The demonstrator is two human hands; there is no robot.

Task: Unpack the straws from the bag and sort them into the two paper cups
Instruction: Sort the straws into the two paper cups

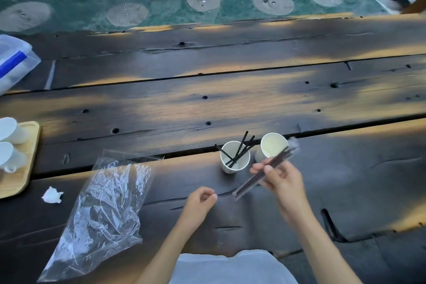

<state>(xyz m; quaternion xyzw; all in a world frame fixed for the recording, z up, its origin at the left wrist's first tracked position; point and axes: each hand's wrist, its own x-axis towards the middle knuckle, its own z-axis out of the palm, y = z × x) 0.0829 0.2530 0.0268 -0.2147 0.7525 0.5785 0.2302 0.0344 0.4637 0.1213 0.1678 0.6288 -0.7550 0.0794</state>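
Several straws [260,174] blurred, count unclear, right hand [282,176] gripping

Both forearms are bare (no sleeves reach into view), and a pale white garment [232,268] covers the torso.

Head view, down over table [230,104]
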